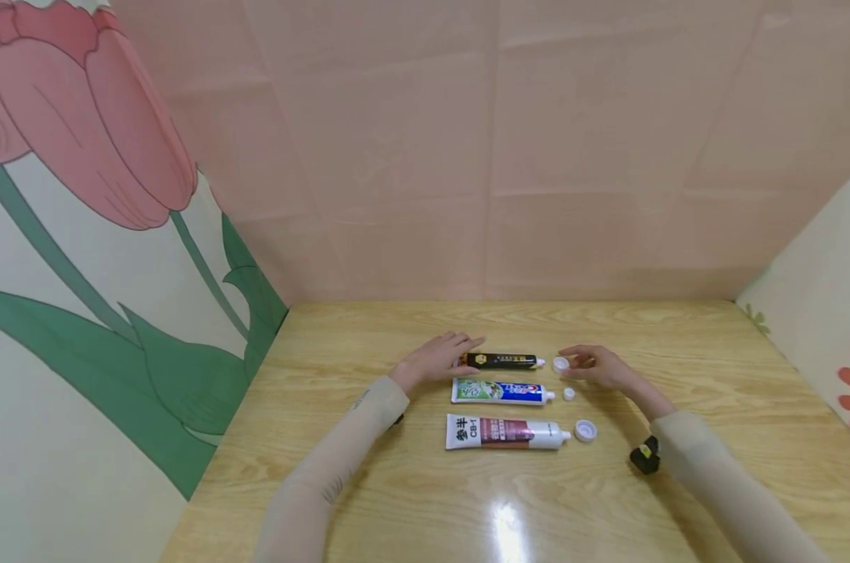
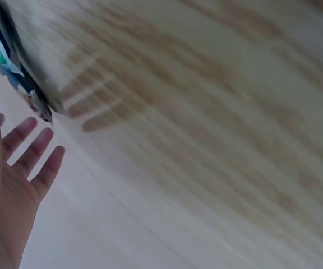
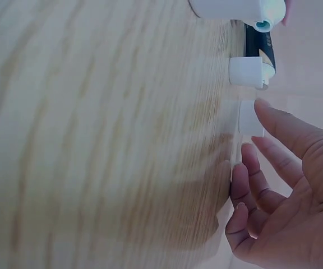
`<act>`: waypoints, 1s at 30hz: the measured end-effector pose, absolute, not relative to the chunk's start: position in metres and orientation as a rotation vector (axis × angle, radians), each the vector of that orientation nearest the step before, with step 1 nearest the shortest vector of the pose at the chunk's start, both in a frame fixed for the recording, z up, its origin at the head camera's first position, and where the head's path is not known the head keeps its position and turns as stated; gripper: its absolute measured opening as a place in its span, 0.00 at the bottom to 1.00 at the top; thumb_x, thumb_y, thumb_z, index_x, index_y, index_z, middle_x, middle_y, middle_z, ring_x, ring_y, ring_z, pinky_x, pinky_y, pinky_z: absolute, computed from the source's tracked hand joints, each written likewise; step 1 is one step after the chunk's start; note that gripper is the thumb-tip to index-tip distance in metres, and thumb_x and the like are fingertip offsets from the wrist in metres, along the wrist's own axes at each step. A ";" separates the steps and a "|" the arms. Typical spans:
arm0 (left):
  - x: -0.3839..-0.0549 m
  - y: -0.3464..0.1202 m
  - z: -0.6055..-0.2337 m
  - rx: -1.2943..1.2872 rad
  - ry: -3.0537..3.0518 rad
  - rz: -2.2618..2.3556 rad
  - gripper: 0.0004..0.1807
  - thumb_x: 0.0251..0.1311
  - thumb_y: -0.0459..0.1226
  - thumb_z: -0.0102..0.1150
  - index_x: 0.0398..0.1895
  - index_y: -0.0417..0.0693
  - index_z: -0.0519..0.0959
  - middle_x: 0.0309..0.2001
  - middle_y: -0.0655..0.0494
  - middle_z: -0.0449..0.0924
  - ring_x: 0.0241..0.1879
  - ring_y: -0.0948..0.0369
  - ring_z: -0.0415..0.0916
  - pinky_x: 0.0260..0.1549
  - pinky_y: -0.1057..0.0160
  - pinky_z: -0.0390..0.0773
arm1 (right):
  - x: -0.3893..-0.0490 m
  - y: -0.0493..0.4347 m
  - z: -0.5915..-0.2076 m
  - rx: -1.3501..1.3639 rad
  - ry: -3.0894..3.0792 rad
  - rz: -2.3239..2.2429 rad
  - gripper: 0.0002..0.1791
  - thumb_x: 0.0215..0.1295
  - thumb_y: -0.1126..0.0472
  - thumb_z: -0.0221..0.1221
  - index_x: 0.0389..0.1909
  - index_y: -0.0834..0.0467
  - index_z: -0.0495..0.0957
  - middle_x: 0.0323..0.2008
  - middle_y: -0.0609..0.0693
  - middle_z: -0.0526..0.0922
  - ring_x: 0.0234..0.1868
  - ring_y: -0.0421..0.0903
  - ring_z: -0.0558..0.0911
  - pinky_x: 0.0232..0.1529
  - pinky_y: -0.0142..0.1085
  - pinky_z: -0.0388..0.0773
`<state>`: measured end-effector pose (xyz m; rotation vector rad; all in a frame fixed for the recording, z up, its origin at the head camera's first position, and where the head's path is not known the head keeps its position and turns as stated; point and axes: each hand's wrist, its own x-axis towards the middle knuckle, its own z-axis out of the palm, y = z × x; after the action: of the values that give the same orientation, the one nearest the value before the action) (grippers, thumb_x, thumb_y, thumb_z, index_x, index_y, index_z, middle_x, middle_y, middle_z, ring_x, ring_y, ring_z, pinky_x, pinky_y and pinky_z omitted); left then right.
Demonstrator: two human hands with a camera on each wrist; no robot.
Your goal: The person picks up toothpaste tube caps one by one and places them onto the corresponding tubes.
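Observation:
In the head view, three toothpaste tubes lie in a column with nozzles pointing right: a black tube (image 1: pixel 505 360) farthest, a green-and-blue tube (image 1: pixel 502 392) in the middle, a white-and-maroon tube (image 1: pixel 505 433) nearest. My left hand (image 1: pixel 435 360) is at the black tube's left end, thumb and fingers spread to either side of it. The left wrist view also shows that hand (image 2: pixel 24 168) with extended fingers. By the black tube's nozzle, my right hand (image 1: pixel 599 367) pinches a white cap (image 1: pixel 561 364) between thumb and index finger; the cap (image 3: pixel 250 118) stays on the table.
A small white cap (image 1: pixel 568 394) sits right of the middle tube's nozzle. A larger white cap (image 1: pixel 586 430) lies beside the nearest tube's nozzle. The wooden table (image 1: pixel 396 516) meets a pink backdrop (image 1: pixel 488 195) behind and a tulip-patterned panel (image 1: pixel 80 234) at left.

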<state>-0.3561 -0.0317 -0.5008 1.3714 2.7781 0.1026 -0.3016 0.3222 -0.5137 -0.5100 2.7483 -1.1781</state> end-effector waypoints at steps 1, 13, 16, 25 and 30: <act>-0.356 -0.031 -0.501 1.366 2.777 0.099 0.39 0.63 0.61 0.41 0.73 0.59 0.46 0.65 0.55 0.62 0.63 0.56 0.61 0.65 0.55 0.57 | -0.302 0.322 -0.513 -0.510 2.747 -1.183 0.26 0.57 0.60 0.64 0.54 0.68 0.72 0.36 0.59 0.80 0.37 0.48 0.78 0.33 0.32 0.75; -0.360 -0.029 -0.504 1.383 2.754 0.032 0.38 0.61 0.62 0.42 0.72 0.56 0.52 0.61 0.55 0.66 0.57 0.59 0.64 0.61 0.59 0.63 | -0.302 0.317 -0.510 -0.467 2.750 -1.166 0.21 0.56 0.62 0.64 0.49 0.67 0.75 0.32 0.56 0.79 0.32 0.45 0.75 0.29 0.32 0.71; -0.363 -0.028 -0.507 1.407 2.759 -0.016 0.38 0.61 0.62 0.41 0.71 0.56 0.54 0.60 0.56 0.67 0.55 0.60 0.65 0.58 0.60 0.66 | -0.303 0.318 -0.513 -0.477 2.755 -1.169 0.21 0.56 0.62 0.64 0.48 0.67 0.76 0.31 0.55 0.79 0.32 0.45 0.75 0.29 0.31 0.72; -0.366 -0.023 -0.511 1.479 2.759 -0.086 0.35 0.62 0.61 0.42 0.69 0.56 0.59 0.54 0.58 0.69 0.48 0.64 0.66 0.48 0.65 0.70 | -0.305 0.316 -0.517 -0.453 2.765 -1.163 0.21 0.55 0.58 0.65 0.47 0.65 0.77 0.29 0.53 0.78 0.28 0.42 0.72 0.27 0.31 0.69; -0.368 -0.022 -0.513 1.509 2.768 -0.090 0.34 0.62 0.61 0.42 0.68 0.57 0.61 0.52 0.59 0.69 0.44 0.65 0.65 0.43 0.67 0.69 | -0.306 0.316 -0.517 -0.424 2.769 -1.173 0.20 0.55 0.57 0.65 0.46 0.65 0.77 0.28 0.53 0.77 0.27 0.42 0.72 0.26 0.31 0.68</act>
<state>-0.3683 -0.0220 -0.5127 1.5085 2.7682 -0.0899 -0.3059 0.3159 -0.5171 -0.4239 2.7688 -1.1733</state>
